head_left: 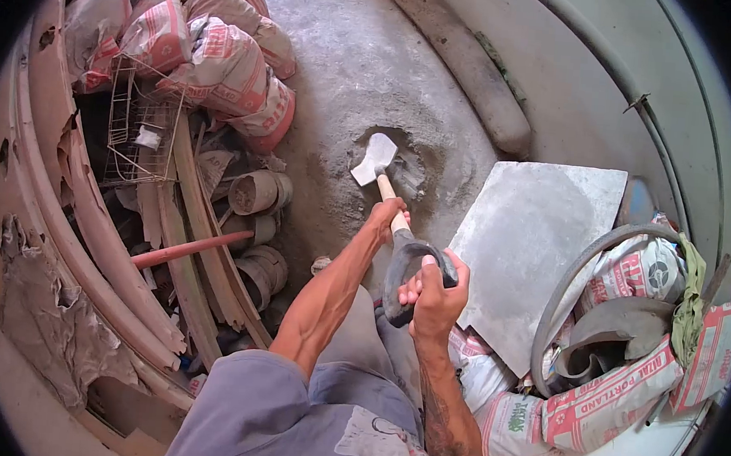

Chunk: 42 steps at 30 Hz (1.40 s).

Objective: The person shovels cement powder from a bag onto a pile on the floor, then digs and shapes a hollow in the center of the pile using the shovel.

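Note:
I hold a shovel [376,158] with a pale metal blade, a wooden shaft and a black D-shaped handle. My left hand [387,216] is closed around the shaft below the blade. Through the D-handle, the fingers of my right hand [437,294] wrap its grip. The blade sits over a shallow hollow of grey, powdery material [416,168] on the concrete floor; whether its edge touches the material I cannot tell.
Filled cement sacks [224,70] are heaped at the upper left, beside a wire rack [144,128], planks [192,224] and round containers [253,193]. A grey board [543,240] leans on the right near more sacks [612,398]. A long rounded beam [470,66] lies along the wall.

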Each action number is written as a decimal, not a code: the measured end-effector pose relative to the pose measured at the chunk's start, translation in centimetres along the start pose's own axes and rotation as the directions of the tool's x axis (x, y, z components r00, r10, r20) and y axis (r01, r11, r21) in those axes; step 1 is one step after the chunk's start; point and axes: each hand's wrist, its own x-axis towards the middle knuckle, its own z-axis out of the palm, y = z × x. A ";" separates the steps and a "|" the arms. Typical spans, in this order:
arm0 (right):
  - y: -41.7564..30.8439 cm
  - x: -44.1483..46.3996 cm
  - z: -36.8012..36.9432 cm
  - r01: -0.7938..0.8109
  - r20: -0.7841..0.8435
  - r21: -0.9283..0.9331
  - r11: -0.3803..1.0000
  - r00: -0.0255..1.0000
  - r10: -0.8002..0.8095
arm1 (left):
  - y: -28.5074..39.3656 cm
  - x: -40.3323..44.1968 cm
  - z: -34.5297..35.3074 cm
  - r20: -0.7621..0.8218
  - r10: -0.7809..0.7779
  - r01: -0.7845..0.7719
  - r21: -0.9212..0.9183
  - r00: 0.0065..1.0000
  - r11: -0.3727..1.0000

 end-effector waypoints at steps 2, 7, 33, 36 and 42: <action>-0.1 -0.1 -0.2 -0.004 0.011 -0.046 0.999 1.000 0.004 | 0.0 0.2 0.0 0.019 0.001 -0.001 0.021 1.000 1.000; 0.3 -0.4 -2.1 0.452 0.365 -0.532 0.717 0.886 -0.288 | 0.0 -2.8 0.8 0.104 -0.033 0.030 0.029 0.994 0.999; -6.0 -1.2 -13.0 0.901 0.528 -0.350 -0.254 0.414 0.741 | -16.4 -4.7 1.6 0.178 -0.237 0.230 0.061 0.955 0.971; -8.1 -1.4 -12.0 0.901 0.559 -0.322 -0.291 0.429 0.709 | -15.5 -5.7 2.7 0.302 -0.166 0.173 0.001 0.939 0.985; -8.8 -2.2 -10.5 0.863 0.773 -0.441 -0.246 0.505 0.385 | -11.9 -9.1 4.4 0.300 0.000 -0.049 0.159 0.954 0.986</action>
